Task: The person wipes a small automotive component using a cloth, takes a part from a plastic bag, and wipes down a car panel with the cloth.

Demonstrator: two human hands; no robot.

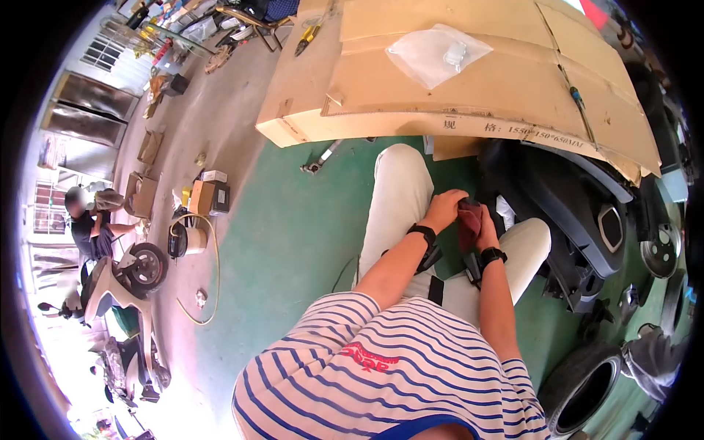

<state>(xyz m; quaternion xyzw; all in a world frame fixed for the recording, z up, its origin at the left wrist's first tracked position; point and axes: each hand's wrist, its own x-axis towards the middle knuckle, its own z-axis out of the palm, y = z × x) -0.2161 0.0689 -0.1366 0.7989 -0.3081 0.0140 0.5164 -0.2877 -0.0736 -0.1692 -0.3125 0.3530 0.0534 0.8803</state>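
Note:
Between my knees, both my hands are closed around a dark red cloth [469,224]. My left hand [444,210] grips its upper left side, with the fingers curled over a dark piece at the top that I cannot make out. On the other side, my right hand [486,229] presses against the cloth's edge. Whether something is wrapped inside the cloth is hidden.
A cardboard-covered table [440,103] stands ahead, bearing a clear plastic bag [438,56], a screwdriver [578,101] and pliers [307,39]. Black plastic bodywork [561,209] and a tire [583,389] lie at right. At left, a person [94,227] is beside a scooter [121,286].

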